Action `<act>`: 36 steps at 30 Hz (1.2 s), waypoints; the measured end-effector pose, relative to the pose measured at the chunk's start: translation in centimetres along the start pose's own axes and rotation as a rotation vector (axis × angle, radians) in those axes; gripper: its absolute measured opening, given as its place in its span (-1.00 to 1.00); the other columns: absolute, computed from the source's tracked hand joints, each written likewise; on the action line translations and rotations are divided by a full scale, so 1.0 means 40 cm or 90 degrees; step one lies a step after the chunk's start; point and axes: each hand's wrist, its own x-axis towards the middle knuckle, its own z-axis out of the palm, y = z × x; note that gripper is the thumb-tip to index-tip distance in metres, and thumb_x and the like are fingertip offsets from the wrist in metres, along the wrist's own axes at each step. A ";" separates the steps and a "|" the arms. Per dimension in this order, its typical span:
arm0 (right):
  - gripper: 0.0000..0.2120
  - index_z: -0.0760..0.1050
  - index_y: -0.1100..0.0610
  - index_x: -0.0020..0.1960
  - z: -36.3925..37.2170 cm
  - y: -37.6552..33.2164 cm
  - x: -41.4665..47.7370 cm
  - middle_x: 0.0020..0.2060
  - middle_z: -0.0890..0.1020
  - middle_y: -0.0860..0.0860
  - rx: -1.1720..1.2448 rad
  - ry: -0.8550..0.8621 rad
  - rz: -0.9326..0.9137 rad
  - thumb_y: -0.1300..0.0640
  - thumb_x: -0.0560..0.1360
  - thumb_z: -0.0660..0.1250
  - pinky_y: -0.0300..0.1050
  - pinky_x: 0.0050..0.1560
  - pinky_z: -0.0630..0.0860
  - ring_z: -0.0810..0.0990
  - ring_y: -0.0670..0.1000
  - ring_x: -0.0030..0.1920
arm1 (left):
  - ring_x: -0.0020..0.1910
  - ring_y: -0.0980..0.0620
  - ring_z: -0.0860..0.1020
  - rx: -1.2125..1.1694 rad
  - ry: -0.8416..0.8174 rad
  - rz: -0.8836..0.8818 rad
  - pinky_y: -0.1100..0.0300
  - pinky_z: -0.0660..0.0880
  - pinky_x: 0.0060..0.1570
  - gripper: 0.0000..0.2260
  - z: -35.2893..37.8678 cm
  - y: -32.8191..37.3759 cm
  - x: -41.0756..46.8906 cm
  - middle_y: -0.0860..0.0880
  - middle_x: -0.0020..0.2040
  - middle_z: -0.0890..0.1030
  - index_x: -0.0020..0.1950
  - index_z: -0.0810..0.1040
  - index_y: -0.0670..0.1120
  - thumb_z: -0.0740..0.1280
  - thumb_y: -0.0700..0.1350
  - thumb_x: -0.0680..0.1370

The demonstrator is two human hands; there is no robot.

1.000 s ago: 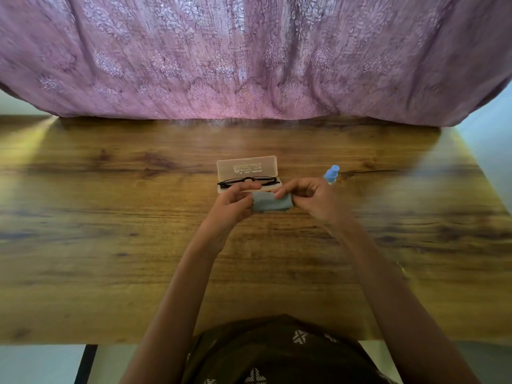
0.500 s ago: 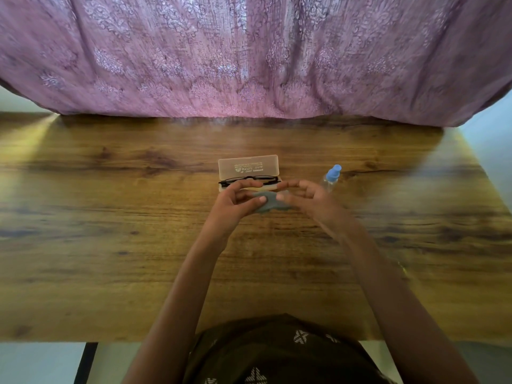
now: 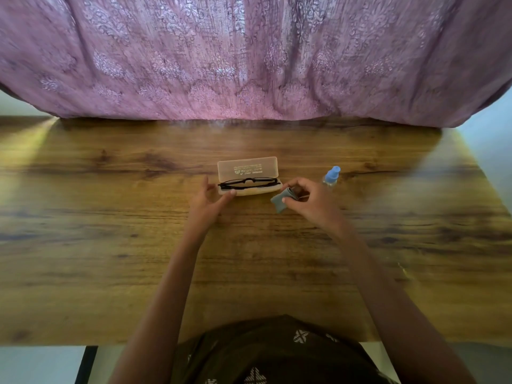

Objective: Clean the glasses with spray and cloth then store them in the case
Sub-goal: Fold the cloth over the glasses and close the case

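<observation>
Looks nearly done: pinches cloth in right hand, rests relaxed left hand at open case mid-frame with glasses inside, not yet closed.

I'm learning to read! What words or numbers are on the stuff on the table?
Case lid: a logo and several printed lines, seemingly upside down, too blurred to read.
Spray bottle: no readable label.
Cloth, glasses: no text seen.
</observation>
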 end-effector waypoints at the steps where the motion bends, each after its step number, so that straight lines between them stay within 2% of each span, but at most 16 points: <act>1: -0.75 0.54 0.01 0.12 0.002 -0.002 0.002 -0.11 0.59 -0.20 -0.008 0.003 -0.005 0.19 0.48 0.45 -0.48 -0.23 0.49 0.58 -0.27 -0.12 | 0.28 -0.06 0.46 -0.052 -0.025 -0.013 0.06 0.56 0.06 -0.18 -0.002 -0.002 0.007 -0.05 0.46 0.34 0.58 0.06 -0.04 0.40 0.17 0.47; 4: -0.73 0.54 0.03 0.16 0.003 -0.003 0.006 -0.14 0.54 -0.25 -0.032 0.018 -0.014 0.19 0.48 0.44 -0.56 -0.24 0.44 0.56 -0.28 -0.13 | 0.08 0.01 0.55 -0.098 -0.068 -0.027 0.24 0.52 -0.20 -0.23 -0.003 -0.003 0.023 -0.03 0.45 0.34 0.57 0.07 -0.02 0.39 0.15 0.50; 8: -0.76 0.58 0.08 0.15 0.000 0.000 0.005 -0.15 0.54 -0.26 -0.050 0.044 -0.030 0.18 0.50 0.43 -0.58 -0.20 0.42 0.54 -0.31 -0.15 | 0.06 -0.01 0.55 -0.093 -0.085 -0.022 0.31 0.48 -0.26 -0.32 0.000 -0.008 0.040 -0.03 0.42 0.34 0.55 0.15 0.02 0.40 0.07 0.51; 11: -0.79 0.61 0.09 0.13 -0.003 -0.002 0.003 -0.10 0.60 -0.19 -0.083 0.075 -0.050 0.17 0.50 0.43 -0.54 -0.19 0.44 0.53 -0.31 -0.14 | 0.17 -0.03 0.52 -0.103 -0.088 -0.003 0.28 0.51 -0.19 -0.33 0.001 -0.018 0.041 -0.01 0.39 0.38 0.53 0.20 0.03 0.43 0.00 0.49; 14: -0.80 0.63 0.07 0.12 -0.003 -0.007 0.007 -0.07 0.63 -0.16 -0.084 0.095 -0.059 0.15 0.50 0.43 -0.53 -0.18 0.44 0.53 -0.36 -0.15 | 0.26 -0.07 0.47 -0.058 -0.066 0.019 0.03 0.55 0.12 -0.27 0.007 -0.028 0.038 -0.02 0.38 0.40 0.52 0.19 0.06 0.49 -0.09 0.45; 15: -0.81 0.63 0.07 0.12 -0.001 -0.011 0.010 -0.08 0.63 -0.16 -0.080 0.100 -0.062 0.15 0.50 0.43 -0.53 -0.18 0.44 0.54 -0.38 -0.15 | 0.24 -0.09 0.48 -0.030 -0.054 0.028 0.00 0.54 0.15 -0.25 0.010 -0.031 0.036 -0.03 0.39 0.39 0.52 0.18 0.07 0.50 -0.10 0.44; 18: -0.77 0.60 0.11 0.16 0.017 -0.027 0.024 -0.01 0.66 -0.08 -0.084 0.128 -0.053 0.13 0.50 0.43 -0.47 -0.16 0.45 0.58 -0.25 -0.08 | 0.18 -0.11 0.51 0.015 -0.037 0.074 0.11 0.53 0.05 -0.23 0.020 -0.040 0.031 -0.04 0.39 0.40 0.51 0.16 0.09 0.51 -0.10 0.42; 20: -0.73 0.57 0.15 0.18 0.037 -0.043 0.037 0.00 0.67 -0.03 -0.074 0.159 -0.051 0.13 0.50 0.44 -0.46 -0.16 0.47 0.61 -0.14 -0.06 | 0.20 -0.09 0.50 0.021 -0.035 0.092 0.12 0.52 0.05 -0.23 0.022 -0.046 0.029 -0.03 0.39 0.42 0.50 0.17 0.10 0.52 -0.09 0.41; 23: -0.81 0.54 0.12 0.10 0.069 -0.083 0.056 -0.12 0.66 -0.09 -0.025 0.172 -0.051 0.12 0.51 0.43 -0.37 -0.24 0.56 0.65 -0.12 -0.18 | 0.21 -0.10 0.50 0.021 -0.030 0.096 0.06 0.53 0.10 -0.24 0.021 -0.049 0.029 -0.02 0.38 0.44 0.50 0.19 0.10 0.52 -0.08 0.41; 27: -0.85 0.48 0.08 0.05 0.107 -0.128 0.083 -0.10 0.67 -0.06 0.196 0.090 0.042 0.14 0.53 0.41 -0.16 -0.15 0.66 0.68 -0.11 -0.13 | -0.03 0.06 0.52 0.030 -0.027 0.110 0.26 0.44 -0.16 -0.24 0.023 -0.054 0.028 -0.01 0.36 0.44 0.50 0.19 0.08 0.52 -0.06 0.41; 31: -0.88 0.48 0.12 0.03 0.140 -0.126 0.107 -0.09 0.67 0.02 0.288 0.071 0.116 0.20 0.53 0.40 -0.28 -0.22 0.61 0.66 -0.12 -0.15 | 0.03 0.00 0.54 0.038 -0.021 0.109 0.23 0.47 -0.12 -0.23 0.023 -0.062 0.030 -0.01 0.37 0.43 0.52 0.17 0.08 0.52 -0.04 0.41; 33: -0.86 0.47 0.15 0.04 0.148 -0.106 0.111 -0.06 0.66 0.07 0.261 0.077 0.140 0.20 0.53 0.40 -0.30 -0.28 0.58 0.65 -0.10 -0.16 | 0.13 -0.07 0.53 0.043 -0.019 0.114 0.23 0.47 -0.09 -0.22 0.025 -0.064 0.033 -0.01 0.38 0.43 0.52 0.17 0.07 0.52 -0.04 0.41; 36: -0.87 0.47 0.07 -0.04 0.143 -0.065 0.109 -0.16 0.60 -0.05 0.048 0.114 0.097 0.14 0.51 0.43 -0.33 -0.29 0.49 0.58 -0.13 -0.19 | 0.09 -0.01 0.54 0.052 -0.017 0.109 0.21 0.50 -0.06 -0.22 0.027 -0.065 0.036 0.00 0.39 0.42 0.52 0.16 0.10 0.52 -0.03 0.41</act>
